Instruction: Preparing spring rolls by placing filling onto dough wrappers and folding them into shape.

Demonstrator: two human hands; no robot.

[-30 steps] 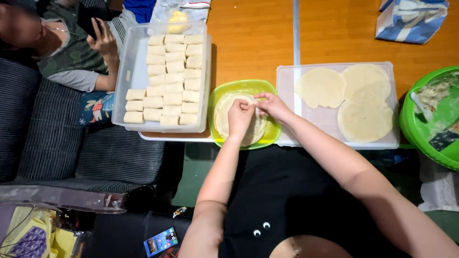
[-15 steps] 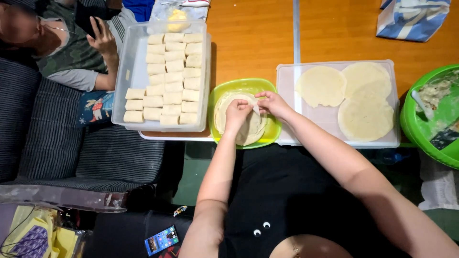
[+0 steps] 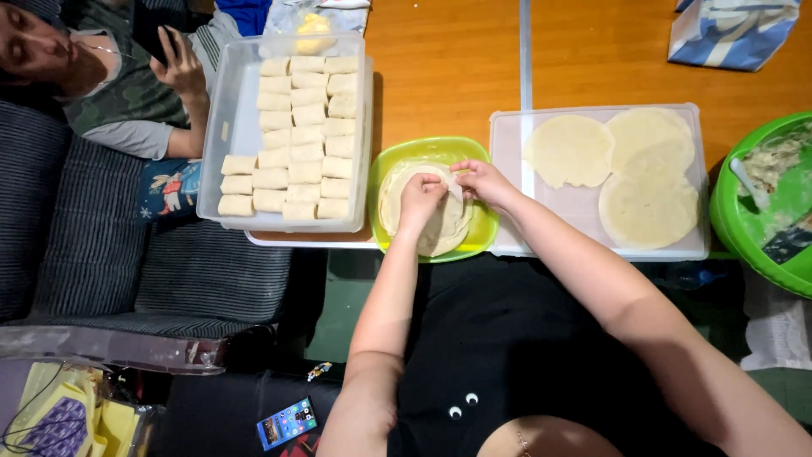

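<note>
Now, left hand (image 3: 420,196): fingers pressing wrapper (image 3: 427,222) flat on green plate (image 3: 474,151).
Right hand (image 3: 478,179): pinching wrapper edge at 1 o'clock.
Tip: fold snugly, evenly.

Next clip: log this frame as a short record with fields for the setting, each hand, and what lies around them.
setting: orange table seen from above, person seated at it
left hand: left hand pressing on a round wrapper in the green plate
right hand: right hand pinching the wrapper's upper edge
left of plate: clear tub with rows of pale rolls
right of plate: flat tray with spare wrappers
far right: green bowl
other person: on the sofa, upper left
</note>
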